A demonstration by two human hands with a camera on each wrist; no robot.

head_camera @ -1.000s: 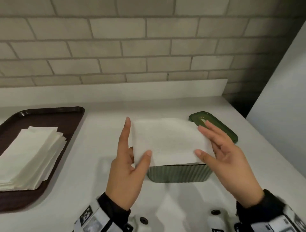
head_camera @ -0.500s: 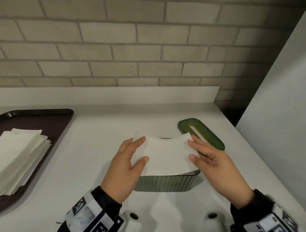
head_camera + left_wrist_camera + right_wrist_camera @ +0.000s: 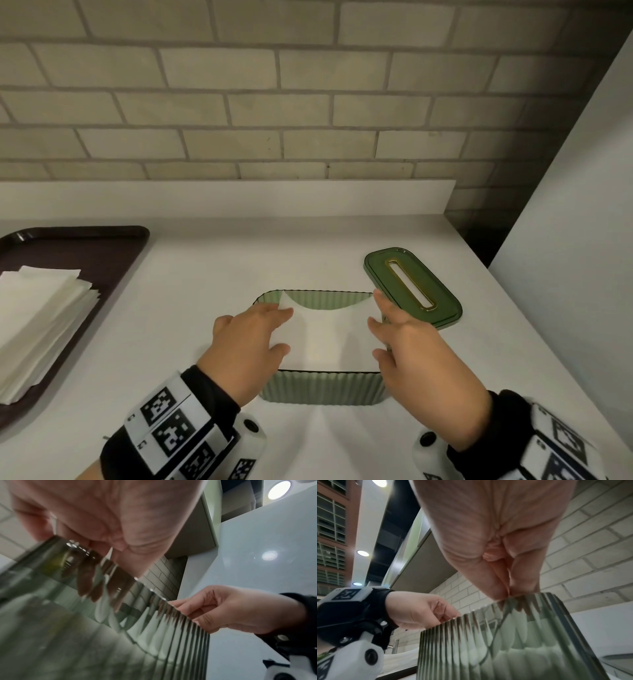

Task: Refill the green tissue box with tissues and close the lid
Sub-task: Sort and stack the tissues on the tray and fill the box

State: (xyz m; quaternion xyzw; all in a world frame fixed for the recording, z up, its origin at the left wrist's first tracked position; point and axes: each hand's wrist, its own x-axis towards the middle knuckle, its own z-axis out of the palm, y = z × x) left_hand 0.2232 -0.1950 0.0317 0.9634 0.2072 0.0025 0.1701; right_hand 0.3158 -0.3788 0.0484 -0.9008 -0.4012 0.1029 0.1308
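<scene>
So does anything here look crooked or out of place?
Only slightly: the tissue both hands are lowering into the green tissue box sags in the middle, its far corners curling up. The lid lies angled beside the box, simply not yet fitted.

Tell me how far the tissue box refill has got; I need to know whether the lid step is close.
Done: the lid is off, lying behind the right side of the green box. In hand: the left hand and right hand hold a tissue in the box's open top. Left: the stack on the tray, then the lid.
</scene>
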